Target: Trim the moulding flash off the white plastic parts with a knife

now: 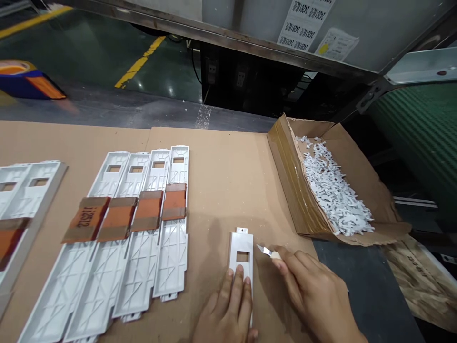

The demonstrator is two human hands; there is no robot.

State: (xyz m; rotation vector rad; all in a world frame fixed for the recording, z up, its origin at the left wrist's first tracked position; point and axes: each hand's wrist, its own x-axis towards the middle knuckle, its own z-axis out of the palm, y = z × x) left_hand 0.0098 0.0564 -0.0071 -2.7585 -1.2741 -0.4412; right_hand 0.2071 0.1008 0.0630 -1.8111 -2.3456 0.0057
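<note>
Hand, left (228,307): fingers nearly straight, slightly apart, flat on narrow white plastic panel (246,242) with rectangular cutout, on brown cardboard sheet (221,186). Hand, right (316,288): closed in pinch on small pointed metal-bladed knife (266,251), tip just beside panel edge. Advisable: press panel firmly flat, keep left fingertips clear of blade, use light strokes. Leftward: ribbed white panels (170,267) under orange-brown bands (174,201). Rightward: open brown cardboard box (291,181), small white pieces (335,195) within.

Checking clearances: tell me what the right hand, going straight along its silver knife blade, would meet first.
The right hand would probably meet the narrow white plastic panel at its right edge, near the far end; height of the blade is unclear.
</note>
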